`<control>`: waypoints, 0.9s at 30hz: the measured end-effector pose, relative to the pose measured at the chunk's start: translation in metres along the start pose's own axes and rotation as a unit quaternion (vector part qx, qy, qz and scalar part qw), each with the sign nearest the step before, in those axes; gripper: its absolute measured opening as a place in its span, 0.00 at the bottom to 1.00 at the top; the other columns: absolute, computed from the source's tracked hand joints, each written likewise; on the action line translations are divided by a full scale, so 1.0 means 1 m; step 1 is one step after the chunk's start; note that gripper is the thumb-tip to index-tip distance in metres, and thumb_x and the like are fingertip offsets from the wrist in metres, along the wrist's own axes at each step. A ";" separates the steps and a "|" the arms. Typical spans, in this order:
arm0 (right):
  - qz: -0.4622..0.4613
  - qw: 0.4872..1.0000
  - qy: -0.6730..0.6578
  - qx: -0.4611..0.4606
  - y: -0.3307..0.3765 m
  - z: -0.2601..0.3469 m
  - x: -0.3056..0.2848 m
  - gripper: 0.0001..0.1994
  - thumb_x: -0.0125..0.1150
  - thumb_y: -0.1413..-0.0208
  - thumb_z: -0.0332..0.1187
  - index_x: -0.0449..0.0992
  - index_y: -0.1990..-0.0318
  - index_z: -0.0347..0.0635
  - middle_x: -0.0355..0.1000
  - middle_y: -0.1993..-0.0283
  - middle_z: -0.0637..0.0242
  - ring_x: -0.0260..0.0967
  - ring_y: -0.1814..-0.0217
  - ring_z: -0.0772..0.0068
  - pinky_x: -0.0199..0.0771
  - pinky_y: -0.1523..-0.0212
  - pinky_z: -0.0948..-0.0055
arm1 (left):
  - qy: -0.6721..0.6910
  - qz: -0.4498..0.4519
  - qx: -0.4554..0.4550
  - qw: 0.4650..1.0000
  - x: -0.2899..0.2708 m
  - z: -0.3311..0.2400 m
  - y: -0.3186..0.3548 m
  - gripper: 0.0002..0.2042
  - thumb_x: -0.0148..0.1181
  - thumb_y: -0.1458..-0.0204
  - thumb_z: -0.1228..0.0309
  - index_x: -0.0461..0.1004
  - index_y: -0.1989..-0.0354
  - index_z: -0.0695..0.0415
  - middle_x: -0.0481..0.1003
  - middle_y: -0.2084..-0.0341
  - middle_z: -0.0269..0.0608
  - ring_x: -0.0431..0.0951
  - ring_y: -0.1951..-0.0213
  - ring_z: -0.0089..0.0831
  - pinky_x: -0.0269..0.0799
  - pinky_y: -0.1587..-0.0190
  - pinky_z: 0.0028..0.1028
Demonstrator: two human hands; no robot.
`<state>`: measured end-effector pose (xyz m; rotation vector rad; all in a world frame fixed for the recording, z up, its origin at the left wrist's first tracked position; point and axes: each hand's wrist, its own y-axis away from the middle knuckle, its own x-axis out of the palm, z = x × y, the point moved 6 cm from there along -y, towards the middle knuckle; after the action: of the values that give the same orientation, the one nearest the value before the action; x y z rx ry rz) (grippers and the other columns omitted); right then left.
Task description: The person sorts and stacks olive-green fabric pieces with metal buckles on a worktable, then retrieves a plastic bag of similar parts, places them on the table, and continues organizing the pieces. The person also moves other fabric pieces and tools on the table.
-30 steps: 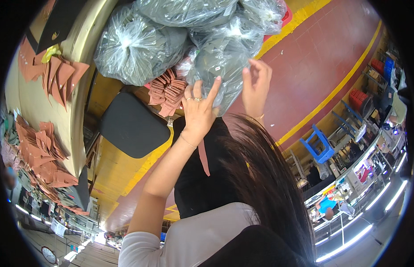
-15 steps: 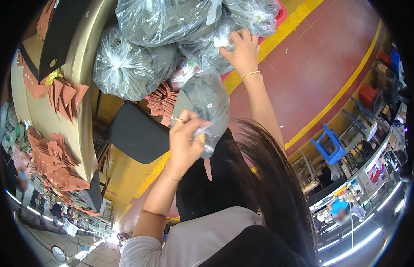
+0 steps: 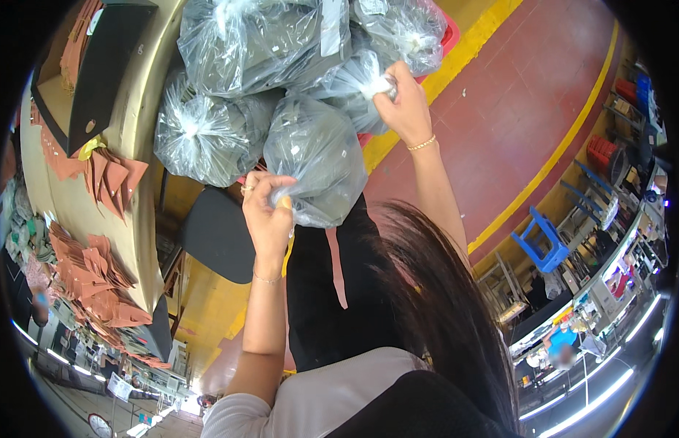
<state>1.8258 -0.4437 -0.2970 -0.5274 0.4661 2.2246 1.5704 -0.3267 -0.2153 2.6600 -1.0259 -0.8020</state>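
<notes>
The lower left edge of a rounded, clear plastic bag with grey contents (image 3: 314, 157) is pinched between the thumb and fingers of the left hand (image 3: 266, 219); its bulk is held up and rightward of that grip. Beyond it, a bunched, whitish plastic neck (image 3: 379, 86) is pinched by the right hand (image 3: 406, 109). A black, rounded seat (image 3: 217, 237) is seen just below-left of the left grip, and a knotted, clear plastic bag (image 3: 208, 142) above-left.
</notes>
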 end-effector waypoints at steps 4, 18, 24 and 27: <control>0.043 0.979 -0.198 -0.037 -0.009 0.003 -0.008 0.09 0.55 0.57 0.25 0.63 0.68 0.40 0.61 0.75 0.71 0.60 0.72 0.78 0.61 0.70 0.76 | -0.016 0.016 -0.001 1.000 -0.006 -0.001 0.006 0.17 0.48 0.69 0.88 0.78 0.69 0.64 0.65 0.70 0.39 0.67 0.62 0.34 0.63 0.55 0.24; 0.193 0.887 -0.418 0.039 0.016 0.032 -0.066 0.19 0.64 0.70 0.36 0.65 0.69 0.40 0.65 0.67 0.72 0.58 0.69 0.83 0.59 0.69 0.81 | -0.013 -0.010 -0.035 0.999 -0.043 -0.008 0.024 0.13 0.50 0.71 0.86 0.79 0.76 0.61 0.65 0.71 0.37 0.68 0.64 0.30 0.63 0.58 0.24; 0.044 0.844 -0.534 0.025 0.103 0.007 -0.151 0.37 0.60 0.72 0.26 0.64 0.44 0.31 0.73 0.58 0.55 0.73 0.54 0.58 0.73 0.50 0.62 | 0.044 0.063 0.003 0.997 0.003 -0.026 0.031 0.11 0.52 0.69 0.86 0.79 0.77 0.59 0.65 0.73 0.37 0.69 0.66 0.31 0.65 0.59 0.26; -0.042 0.820 -0.570 0.004 0.139 0.004 -0.177 0.42 0.57 0.72 0.23 0.60 0.38 0.33 0.73 0.52 0.47 0.73 0.49 0.46 0.73 0.45 0.49 | 0.078 0.088 0.044 0.992 0.022 -0.026 0.024 0.11 0.53 0.68 0.86 0.78 0.77 0.59 0.65 0.72 0.36 0.69 0.65 0.31 0.65 0.60 0.26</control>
<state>1.8251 -0.6371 -0.1817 0.7946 -0.1930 2.0146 1.5845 -0.3600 -0.1940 2.6072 -1.2578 -0.5154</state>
